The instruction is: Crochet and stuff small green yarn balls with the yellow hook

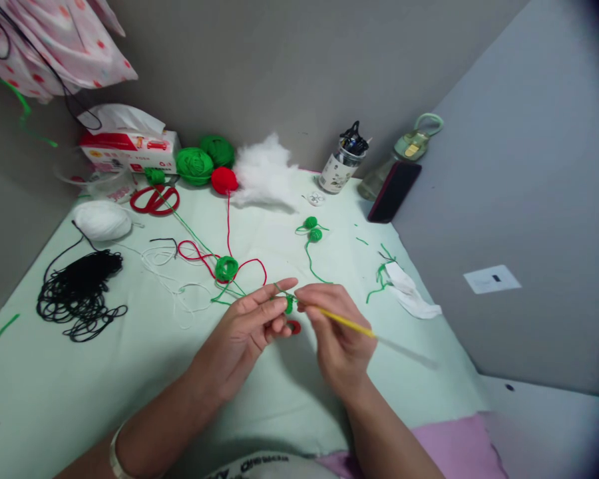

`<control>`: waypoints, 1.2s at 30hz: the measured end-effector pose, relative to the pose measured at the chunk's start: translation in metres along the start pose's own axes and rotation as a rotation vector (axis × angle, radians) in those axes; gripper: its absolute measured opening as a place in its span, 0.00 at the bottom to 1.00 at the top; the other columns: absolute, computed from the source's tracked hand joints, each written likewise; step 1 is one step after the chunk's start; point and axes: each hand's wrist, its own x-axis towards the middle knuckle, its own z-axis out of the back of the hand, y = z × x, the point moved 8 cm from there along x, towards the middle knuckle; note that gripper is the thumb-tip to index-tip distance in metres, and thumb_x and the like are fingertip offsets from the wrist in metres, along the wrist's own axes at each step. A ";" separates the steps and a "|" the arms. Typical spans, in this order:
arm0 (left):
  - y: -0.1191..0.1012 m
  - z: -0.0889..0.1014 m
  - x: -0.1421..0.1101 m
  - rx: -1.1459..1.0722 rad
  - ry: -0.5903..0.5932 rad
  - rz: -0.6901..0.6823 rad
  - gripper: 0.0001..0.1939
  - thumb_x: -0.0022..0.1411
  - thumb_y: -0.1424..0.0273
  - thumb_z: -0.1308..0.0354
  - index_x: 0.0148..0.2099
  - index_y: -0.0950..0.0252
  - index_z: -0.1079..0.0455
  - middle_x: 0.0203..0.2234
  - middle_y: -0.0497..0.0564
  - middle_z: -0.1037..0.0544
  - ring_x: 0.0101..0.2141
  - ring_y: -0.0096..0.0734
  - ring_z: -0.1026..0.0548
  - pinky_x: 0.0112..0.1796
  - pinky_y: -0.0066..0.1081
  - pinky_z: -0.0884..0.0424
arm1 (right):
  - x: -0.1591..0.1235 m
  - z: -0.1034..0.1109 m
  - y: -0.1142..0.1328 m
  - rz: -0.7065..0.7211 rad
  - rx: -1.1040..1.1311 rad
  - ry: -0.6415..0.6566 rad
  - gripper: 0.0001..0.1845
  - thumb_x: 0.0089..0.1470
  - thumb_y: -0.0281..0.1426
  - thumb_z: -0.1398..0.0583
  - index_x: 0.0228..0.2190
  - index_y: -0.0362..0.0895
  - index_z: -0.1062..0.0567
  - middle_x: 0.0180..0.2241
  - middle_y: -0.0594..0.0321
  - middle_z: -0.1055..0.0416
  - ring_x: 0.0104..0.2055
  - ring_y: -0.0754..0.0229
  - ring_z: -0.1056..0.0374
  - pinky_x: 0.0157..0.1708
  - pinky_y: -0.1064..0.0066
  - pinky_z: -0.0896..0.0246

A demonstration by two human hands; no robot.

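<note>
Near the middle of the table my left hand pinches a small green crochet piece, with green yarn running over its fingers. My right hand grips a yellow crochet hook, whose tip end meets the green piece; the hook's far end is blurred. Just beneath the fingers shows a small red ring-like thing, partly hidden. A loose coil of green yarn lies beyond my left hand. Further off are two small green balls with yarn tails.
Black yarn, a white yarn ball and red scissors lie at left. Behind stand a tissue pack, green yarn balls, a red ball and white stuffing. A pen jar, bottle and phone stand right.
</note>
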 end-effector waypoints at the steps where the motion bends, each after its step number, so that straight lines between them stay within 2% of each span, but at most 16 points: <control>1: -0.001 0.002 0.000 -0.002 -0.005 0.000 0.16 0.58 0.71 0.29 0.49 0.65 0.19 0.25 0.43 0.29 0.25 0.19 0.32 0.33 0.23 0.28 | 0.003 0.005 -0.007 -0.086 0.111 -0.050 0.15 0.65 0.23 0.41 0.45 0.51 0.18 0.38 0.59 0.21 0.37 0.59 0.24 0.36 0.65 0.26; 3: -0.004 0.005 0.000 0.013 -0.013 -0.009 0.14 0.58 0.71 0.30 0.48 0.65 0.18 0.22 0.43 0.30 0.24 0.19 0.31 0.34 0.24 0.26 | 0.005 0.007 -0.020 -0.251 0.327 -0.102 0.12 0.67 0.27 0.41 0.40 0.50 0.17 0.34 0.62 0.22 0.31 0.62 0.27 0.31 0.68 0.28; 5: -0.007 0.005 -0.001 0.073 -0.014 -0.033 0.12 0.59 0.70 0.30 0.46 0.64 0.18 0.23 0.43 0.28 0.25 0.21 0.27 0.36 0.27 0.24 | 0.006 0.000 -0.025 -0.343 0.481 -0.068 0.11 0.67 0.31 0.40 0.38 0.49 0.17 0.34 0.62 0.23 0.28 0.64 0.28 0.28 0.69 0.29; 8: -0.011 0.002 -0.004 0.203 -0.014 -0.110 0.11 0.60 0.70 0.30 0.46 0.62 0.19 0.29 0.46 0.22 0.31 0.24 0.23 0.40 0.27 0.24 | 0.007 -0.009 -0.020 -0.310 0.456 0.018 0.09 0.65 0.31 0.38 0.39 0.50 0.16 0.37 0.59 0.21 0.37 0.59 0.24 0.34 0.67 0.27; 10: -0.012 0.000 -0.005 0.247 -0.009 -0.143 0.13 0.59 0.69 0.29 0.47 0.60 0.19 0.32 0.46 0.22 0.34 0.26 0.21 0.41 0.27 0.24 | 0.006 -0.009 -0.017 -0.276 0.394 0.015 0.09 0.64 0.30 0.37 0.40 0.51 0.15 0.38 0.59 0.20 0.42 0.58 0.24 0.37 0.68 0.27; 14: -0.010 -0.001 -0.006 0.234 -0.003 -0.149 0.16 0.58 0.68 0.28 0.50 0.56 0.20 0.32 0.44 0.26 0.37 0.29 0.20 0.43 0.31 0.22 | 0.001 -0.011 -0.027 -0.373 0.499 0.003 0.10 0.66 0.31 0.39 0.41 0.51 0.16 0.38 0.62 0.21 0.34 0.64 0.26 0.35 0.70 0.28; 18: -0.012 0.000 -0.006 0.253 -0.008 -0.154 0.15 0.61 0.67 0.31 0.51 0.56 0.20 0.34 0.45 0.26 0.39 0.33 0.19 0.45 0.35 0.22 | -0.002 -0.013 -0.036 -0.459 0.609 0.007 0.08 0.66 0.34 0.38 0.39 0.50 0.16 0.36 0.63 0.22 0.33 0.65 0.26 0.36 0.71 0.29; 25: -0.014 0.001 -0.007 0.252 -0.022 -0.146 0.14 0.62 0.67 0.33 0.51 0.58 0.21 0.33 0.45 0.25 0.38 0.32 0.19 0.47 0.35 0.24 | 0.001 -0.013 -0.031 -0.473 0.644 0.011 0.10 0.67 0.35 0.40 0.38 0.47 0.18 0.36 0.61 0.21 0.31 0.64 0.26 0.34 0.70 0.29; 33: -0.018 0.001 -0.007 0.256 -0.029 -0.204 0.17 0.61 0.68 0.32 0.53 0.54 0.21 0.38 0.46 0.21 0.39 0.27 0.21 0.42 0.26 0.26 | 0.001 -0.020 -0.035 -0.537 0.753 -0.022 0.10 0.66 0.35 0.39 0.36 0.47 0.19 0.34 0.62 0.20 0.26 0.65 0.28 0.28 0.72 0.31; 36: -0.019 0.000 -0.007 0.267 -0.020 -0.218 0.16 0.61 0.68 0.32 0.52 0.54 0.21 0.35 0.45 0.22 0.38 0.26 0.22 0.41 0.25 0.26 | 0.000 -0.021 -0.038 -0.584 0.778 -0.038 0.10 0.66 0.36 0.39 0.36 0.46 0.20 0.33 0.62 0.20 0.25 0.66 0.29 0.27 0.71 0.31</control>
